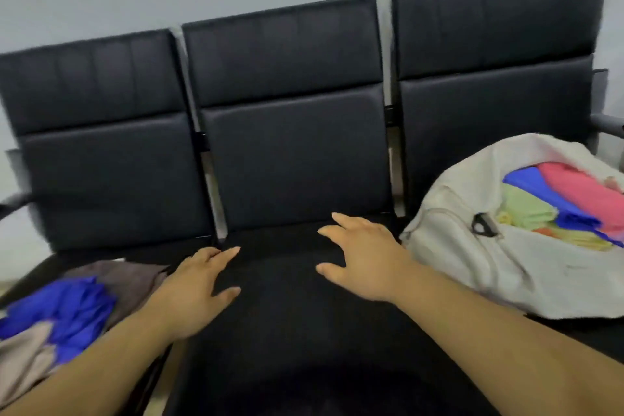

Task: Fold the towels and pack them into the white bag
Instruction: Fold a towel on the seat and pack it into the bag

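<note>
A white bag point(472, 267) lies open on the right seat of a black bench. Inside it are folded towels: pink point(580, 189), blue point(553, 196), light green point(526, 209) and yellow point(580, 240). On the left seat lies a loose heap: a bright blue towel point(74, 311), a brown towel point(131, 280) and a beige towel point(23, 358). My left hand point(196, 290) hovers over the middle seat's left edge, fingers spread, holding nothing, beside the brown towel. My right hand point(364, 260) is spread over the middle seat, holding nothing, just left of the bag.
The black three-seat bench point(293, 159) stands against a pale wall. Metal armrests stick out at the far left point(13, 203) and far right point(607, 122). The middle seat cushion point(287, 321) is bare under my hands.
</note>
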Tool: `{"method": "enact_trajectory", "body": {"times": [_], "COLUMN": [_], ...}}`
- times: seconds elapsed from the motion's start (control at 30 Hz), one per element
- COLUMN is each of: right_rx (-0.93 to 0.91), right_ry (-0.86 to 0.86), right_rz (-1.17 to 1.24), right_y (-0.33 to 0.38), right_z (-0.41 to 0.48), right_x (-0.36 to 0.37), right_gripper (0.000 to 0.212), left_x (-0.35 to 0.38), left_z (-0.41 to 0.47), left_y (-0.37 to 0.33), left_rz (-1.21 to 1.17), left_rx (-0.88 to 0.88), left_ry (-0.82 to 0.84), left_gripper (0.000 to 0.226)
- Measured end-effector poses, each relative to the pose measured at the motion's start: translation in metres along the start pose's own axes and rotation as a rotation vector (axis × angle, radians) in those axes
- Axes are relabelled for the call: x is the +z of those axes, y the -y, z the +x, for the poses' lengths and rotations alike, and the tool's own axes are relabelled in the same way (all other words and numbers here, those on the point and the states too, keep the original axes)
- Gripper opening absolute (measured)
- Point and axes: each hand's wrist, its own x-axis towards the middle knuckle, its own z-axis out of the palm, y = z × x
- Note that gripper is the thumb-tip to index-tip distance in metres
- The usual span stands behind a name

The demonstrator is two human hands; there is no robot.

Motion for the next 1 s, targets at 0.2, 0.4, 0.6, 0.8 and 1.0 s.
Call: {"method": "enact_trajectory", "body": {"times": [0.2, 0.4, 0.6, 0.8, 1.0], "right_rx": [-0.140, -0.200, -0.269, -0.198, -0.159], "right_ry": [0.213, 0.339, 0.250, 0.232, 0.199], "right_rz": [0.101, 0.233, 0.155, 0.170, 0.383], "right_y": [0.142, 0.248, 0.300, 0.274, 0.242], "right_z": [0.076, 0.147, 0.219, 0.249, 0.218], "right_x": [0.085, 0.168, 0.216, 0.231, 0.218], "right_gripper": [0.068, 0.068, 0.068, 0.049, 0.035], "left_x": [-0.004, 0.031, 0.048, 0.060, 0.086], "left_z": [-0.071, -0.109, -0.079, -0.029, -0.005], "left_y": [0.173, 0.312, 0.330, 0.294, 0.268], "left_rz": [0.015, -0.167, -0.175, -0.114, -0.082], "left_rx": [-0.311, -0.559, -0.459, -0.216, -0.215], "left_ry": [-0.044, -0.098, -0.177, -0.168, 0.061], "left_gripper": [0.064, 0.063, 0.075, 0.053, 0.051]}}
